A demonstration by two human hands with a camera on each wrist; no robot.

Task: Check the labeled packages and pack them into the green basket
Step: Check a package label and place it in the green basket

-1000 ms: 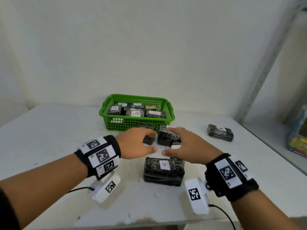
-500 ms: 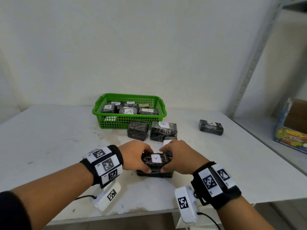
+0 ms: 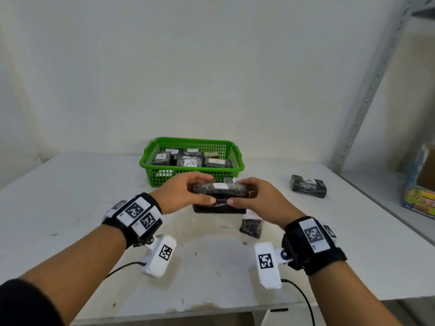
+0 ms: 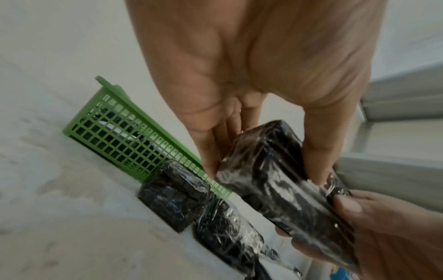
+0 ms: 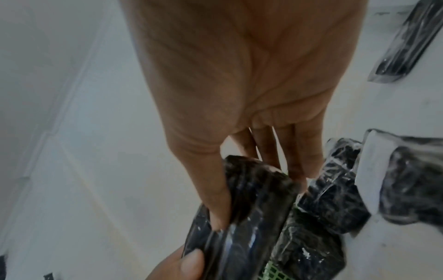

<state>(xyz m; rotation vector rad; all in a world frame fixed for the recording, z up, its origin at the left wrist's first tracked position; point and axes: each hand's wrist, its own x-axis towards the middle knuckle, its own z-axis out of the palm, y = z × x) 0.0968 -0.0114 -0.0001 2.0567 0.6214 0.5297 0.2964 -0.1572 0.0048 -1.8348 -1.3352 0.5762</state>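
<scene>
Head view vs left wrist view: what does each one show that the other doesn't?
Only the head view shows the white label on top of the held package, the lettered packages inside the green basket, and a lone package off to the right on the table.

Only the left wrist view shows the left hand's palm and the held package's underside.

Both show the left hand and right hand gripping one package, the basket, and wrapped packages on the table near it.

Glossy film-wrapped dark package [image 3: 220, 189], green plastic mesh basket [image 3: 193, 174], scuffed matt white table [image 3: 70, 208]
</scene>
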